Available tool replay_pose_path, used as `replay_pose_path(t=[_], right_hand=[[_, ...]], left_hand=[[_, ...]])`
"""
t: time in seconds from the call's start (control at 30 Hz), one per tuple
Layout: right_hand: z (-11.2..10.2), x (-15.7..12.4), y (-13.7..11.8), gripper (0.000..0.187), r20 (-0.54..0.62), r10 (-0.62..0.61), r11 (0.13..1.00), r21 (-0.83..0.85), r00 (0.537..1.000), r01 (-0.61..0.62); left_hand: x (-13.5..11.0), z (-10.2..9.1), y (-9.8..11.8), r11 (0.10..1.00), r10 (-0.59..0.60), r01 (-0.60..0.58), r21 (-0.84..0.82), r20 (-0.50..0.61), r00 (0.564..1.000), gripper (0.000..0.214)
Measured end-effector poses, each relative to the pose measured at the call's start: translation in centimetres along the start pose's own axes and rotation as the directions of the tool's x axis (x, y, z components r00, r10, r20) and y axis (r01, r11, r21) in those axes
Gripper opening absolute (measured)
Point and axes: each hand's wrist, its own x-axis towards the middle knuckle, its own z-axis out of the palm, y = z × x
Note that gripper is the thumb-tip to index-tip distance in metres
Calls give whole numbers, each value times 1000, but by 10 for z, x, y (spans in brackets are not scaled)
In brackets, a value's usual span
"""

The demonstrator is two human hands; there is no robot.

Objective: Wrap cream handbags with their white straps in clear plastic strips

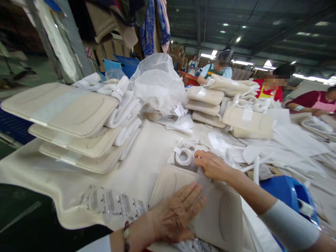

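Note:
A cream padded panel (223,217) lies in front of me on the white table cover (141,164). My left hand (177,213) lies flat on its near part, fingers stretched out and holding nothing. My right hand (212,164) rests at the panel's far edge, fingers curled against a rolled white strap (183,156); whether it grips the strap or the edge is hidden. A clear printed plastic bag (112,204) lies left of my left hand.
Stacked cream panels (65,122) sit at the left, more stacks (207,105) at the back. A large clear plastic bag (160,84) stands mid-table. White fabric scraps (288,147) spread to the right. A blue bin (288,190) is under my right forearm. Other people work at the far right.

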Motion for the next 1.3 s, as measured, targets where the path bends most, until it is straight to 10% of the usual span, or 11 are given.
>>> replay_pose_path(t=[0.5, 0.97, 1.3], right_hand=[[14, 50, 68, 23, -235, 17, 956, 290, 972, 54], [12, -52, -53, 65, -224, -43, 997, 56, 974, 57], [15, -68, -73, 64, -217, -54, 997, -63, 975, 41]], left_hand=[[4, 22, -10, 858, 117, 12, 513, -218, 969, 44], [2, -2, -4, 935, 219, -158, 318, -167, 961, 57], [-10, 1, 0, 966, 185, -135, 222, -225, 957, 66]])
